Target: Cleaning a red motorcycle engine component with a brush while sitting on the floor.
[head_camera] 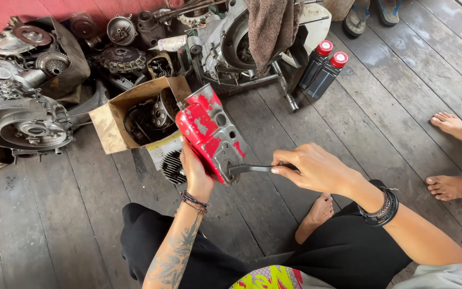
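The red cover (pixel 212 134), a painted metal part with worn patches, is held tilted above the wooden floor (pixel 391 107), in front of the person's knees. The left hand (pixel 196 171) grips its lower edge from beneath. The right hand (pixel 311 168) is closed on a dark tool (pixel 252 169), whose tip meets the cover's lower right corner. Just behind the cover stands an open cardboard box (pixel 113 115) of parts. Two black bottles (pixel 322 69) with red caps stand beyond, beside an engine (pixel 225 43).
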